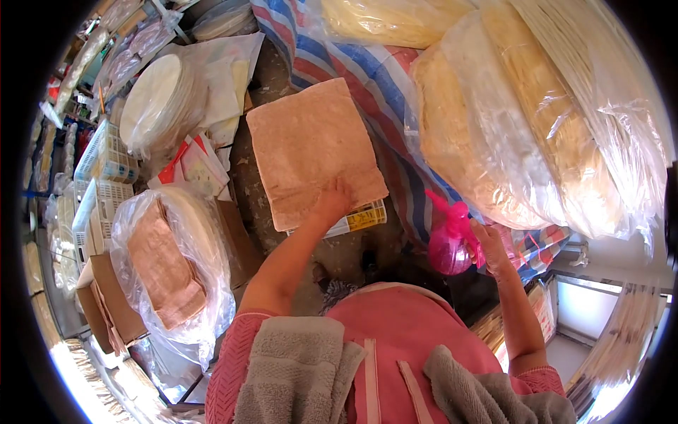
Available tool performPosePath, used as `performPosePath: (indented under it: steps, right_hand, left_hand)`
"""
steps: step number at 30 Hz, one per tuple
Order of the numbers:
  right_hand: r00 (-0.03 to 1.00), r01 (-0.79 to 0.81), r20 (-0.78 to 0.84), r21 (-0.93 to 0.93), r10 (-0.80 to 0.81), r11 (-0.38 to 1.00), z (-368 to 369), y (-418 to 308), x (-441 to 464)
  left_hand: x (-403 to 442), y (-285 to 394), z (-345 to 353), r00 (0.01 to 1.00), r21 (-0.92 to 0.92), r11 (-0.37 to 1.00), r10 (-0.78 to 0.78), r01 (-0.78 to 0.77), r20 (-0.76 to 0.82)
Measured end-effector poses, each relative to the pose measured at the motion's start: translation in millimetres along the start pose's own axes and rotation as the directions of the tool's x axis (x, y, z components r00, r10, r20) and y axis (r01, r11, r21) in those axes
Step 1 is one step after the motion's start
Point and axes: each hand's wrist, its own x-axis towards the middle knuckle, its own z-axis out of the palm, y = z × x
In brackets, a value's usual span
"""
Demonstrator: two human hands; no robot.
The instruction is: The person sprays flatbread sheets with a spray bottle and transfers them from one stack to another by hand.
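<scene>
Left hand (336, 199): laid on the brown sheet near its lower edge, fingers bent; cannot tell whether they pinch it.
Right hand (489, 244): fingers closed round the neck and trigger of the spray bottle.
Brown sheet (311, 141): directly ahead of the body, tan-brown, matte and faintly mottled, roughly square, turned at a slant; edges slightly ragged, wrinkles near the left hand. Whether it is a single layer is unclear.
Spray bottle (450, 249): bright pink head, rounded see-through pink body, held apart from the sheet, to its right.
Printed support (367, 217): yellow and white, showing beneath the sheet's lower edge.
Striped tarp (381, 99): blue, red and white, just right of the sheet.
Wrapped stacks (473, 127): yellowish, under clear plastic, beyond the tarp.
Folded brown piece (166, 261): lying creased on a plastic-wrapped round stack (212, 233) at left.
</scene>
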Motion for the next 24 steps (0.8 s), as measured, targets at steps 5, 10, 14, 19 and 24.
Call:
performPosePath:
  steps: [5, 10, 14, 19, 24]
  right_hand:
    - [1.000, -0.007, -0.002, 0.009, 0.007, 1.000, 0.2, 1.2, 1.0]
    - [1.000, -0.003, 0.031, 0.014, 0.002, 1.000, 0.0, 6.0, 3.7]
    - [1.000, -0.002, 0.022, 0.016, 0.002, 1.000, 5.7, 3.4, 2.7]
    - [0.999, -0.025, 0.023, 0.008, 0.025, 1.000, 7.8, 3.0, 1.7]
    - [1.000, -0.025, 0.004, 0.014, 0.025, 1.000, 8.8, 2.9, -1.1]
  left_hand:
    - [0.5, 0.5, -3.2, 1.000, -0.003, 1.000, -0.001, 0.002, 0.028]
    - [1.1, 0.8, 2.8, 0.999, 0.003, 1.000, 0.013, -0.013, -0.031]
    - [1.6, -1.1, 9.6, 0.998, 0.071, 0.996, 0.056, -0.058, 0.030]
    - [6.0, 25.7, -24.0, 0.957, 0.121, 0.990, -0.097, 0.066, 0.273]
    - [-0.8, 39.1, 4.4, 0.976, 0.199, 0.963, -0.201, 0.182, 0.082]
